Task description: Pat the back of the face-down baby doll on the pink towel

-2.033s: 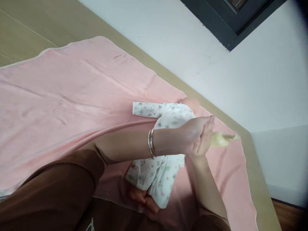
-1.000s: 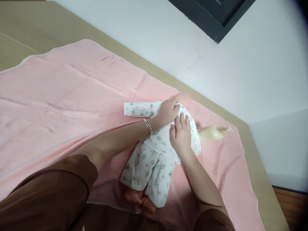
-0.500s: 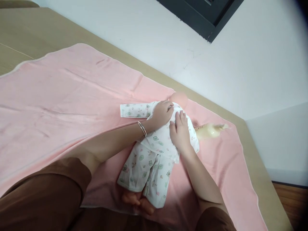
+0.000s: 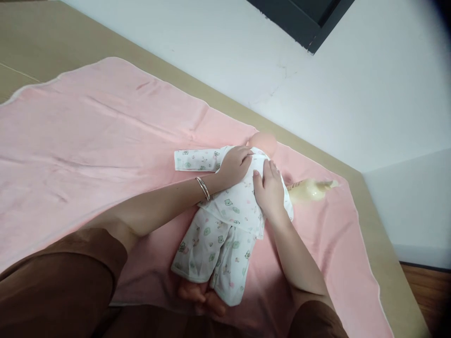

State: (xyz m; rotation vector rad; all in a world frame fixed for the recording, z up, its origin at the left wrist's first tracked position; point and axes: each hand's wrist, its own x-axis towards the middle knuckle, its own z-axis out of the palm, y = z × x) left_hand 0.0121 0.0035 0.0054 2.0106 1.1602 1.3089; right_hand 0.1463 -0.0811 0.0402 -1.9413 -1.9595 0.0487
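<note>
A baby doll (image 4: 263, 142) lies dressed in a white printed baby shirt (image 4: 237, 201) and matching trousers (image 4: 209, 238). Its bare feet show below the trouser hems. My left hand (image 4: 235, 165), with bracelets on the wrist, rests on the chest near the collar, its bent fingers closed on the shirt's front. Beside it, my right hand (image 4: 272, 188) lies on the other side of the shirt with fingers stretched out, holding nothing. One sleeve (image 4: 197, 160) lies straight out to the left. Both hands hide part of the shirt front.
Under the doll spreads a pink blanket (image 4: 116, 136) with folds, on a wooden table (image 4: 81, 35). A yellowish bottle-like thing (image 4: 312, 189), blurred, lies right of the doll. Behind the table stands a white wall (image 4: 218, 56) with a dark frame (image 4: 299, 23).
My right hand has slid slightly to the right across the shirt, away from my left hand. My left hand has shifted a little left. The doll lies much as before.
</note>
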